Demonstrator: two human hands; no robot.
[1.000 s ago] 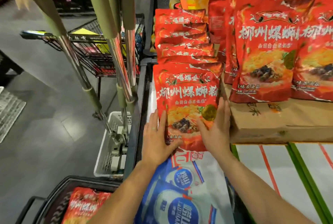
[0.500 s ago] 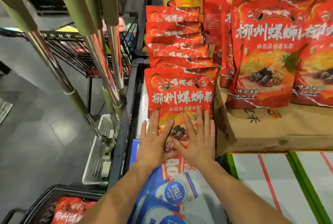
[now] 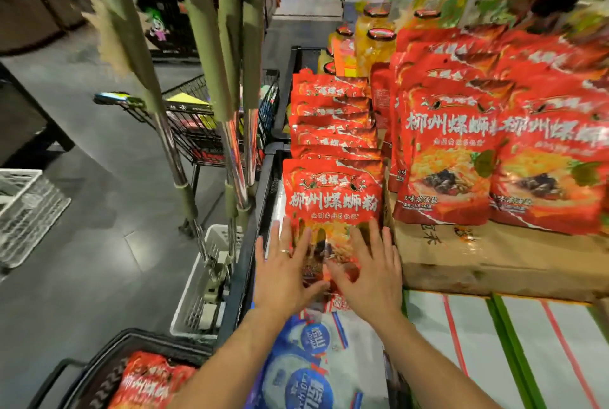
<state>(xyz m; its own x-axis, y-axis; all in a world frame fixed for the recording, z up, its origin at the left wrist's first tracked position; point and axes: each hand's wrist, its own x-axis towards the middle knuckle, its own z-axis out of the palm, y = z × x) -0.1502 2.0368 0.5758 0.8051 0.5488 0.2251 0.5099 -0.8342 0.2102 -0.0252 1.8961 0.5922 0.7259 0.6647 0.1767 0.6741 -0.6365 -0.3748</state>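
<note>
A red noodle packet [image 3: 333, 197] leans at the front of a row of like red packets [image 3: 333, 112] on a display shelf. My left hand [image 3: 286, 272], with a ring on one finger, lies flat on the packet's lower left, fingers straight. My right hand [image 3: 370, 272] lies flat on its lower right, fingers spread. Both hands press the front face; the packet's bottom edge is hidden under them.
Larger red packets [image 3: 458, 158] stand on a cardboard box [image 3: 494, 257] at right. Blue-and-white bags [image 3: 306, 372] lie below my arms. A black basket [image 3: 108, 362] with a red packet sits lower left. Metal poles [image 3: 171, 151], a wire cart [image 3: 197, 132] and white crates [image 3: 204, 283] stand left.
My hands slid from the packet's sides onto its lower front face. The camera lifted, showing more of the aisle. The packet stays in place.
</note>
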